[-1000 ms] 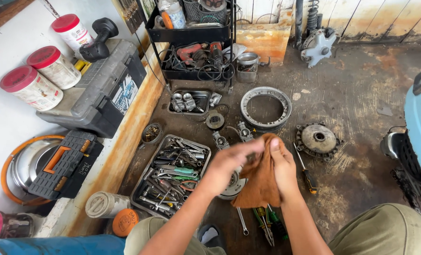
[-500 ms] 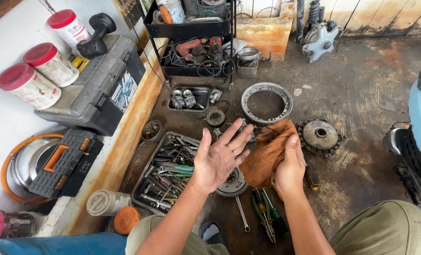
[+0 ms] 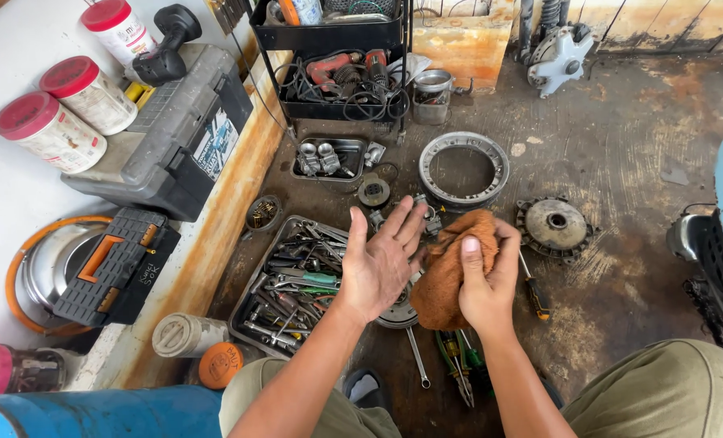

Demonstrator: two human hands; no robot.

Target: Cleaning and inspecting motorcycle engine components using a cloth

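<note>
Head view, single entry.

Left hand: palm up, fingers spread and empty, held above the right edge of the tool tray; its fingertips are just beside the rag.

Right hand: closed around a brown rag, thumb on top of the bunched cloth, the rest hanging below the palm. The rag is in the air over the middle of the floor, between the two hands, touching only the right one.

Floor, stained concrete: metal ring toward the far edge; round hub plate right of the rag; screwdriver beside the right wrist; pliers and a wrench at the near edge.

Left edge: grey tool case, small black-and-orange case, red-lidded tubs.

Handling note, as judgement: wiping works best with the open palm kept flat and the fingers apart, the rag drawn along each finger with a clean fold turned outward; a bunched, greasy fold would only smear.
</note>
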